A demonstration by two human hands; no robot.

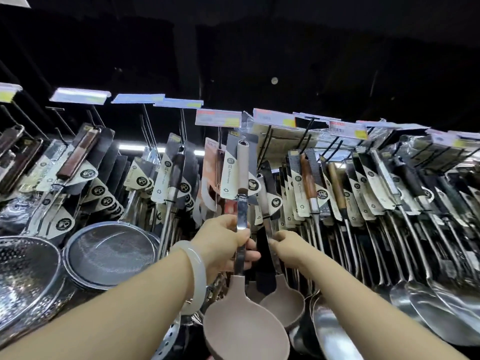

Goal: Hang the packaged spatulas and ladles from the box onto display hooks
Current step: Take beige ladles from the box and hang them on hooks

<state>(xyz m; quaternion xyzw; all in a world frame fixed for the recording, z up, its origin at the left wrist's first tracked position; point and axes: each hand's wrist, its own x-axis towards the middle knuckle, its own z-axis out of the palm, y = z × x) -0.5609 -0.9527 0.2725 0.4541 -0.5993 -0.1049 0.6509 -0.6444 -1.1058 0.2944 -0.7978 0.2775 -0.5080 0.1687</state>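
Note:
My left hand (226, 245) grips the steel shaft of a packaged beige silicone ladle (244, 331), held upright with its card top up at a display hook (220, 136) under a price tag. A pale bangle sits on that wrist. My right hand (283, 245) holds the shaft of a second beige ladle (283, 305) that hangs just right of the first. Whether the first ladle's hole is over the hook is hidden by its card.
Rows of packaged steel ladles and spatulas (389, 203) hang to the right, wooden-handled ones (78, 157) to the left. Mesh strainers (109, 253) and a perforated skimmer (23, 271) hang at lower left. Price tags (218, 118) line the hook ends.

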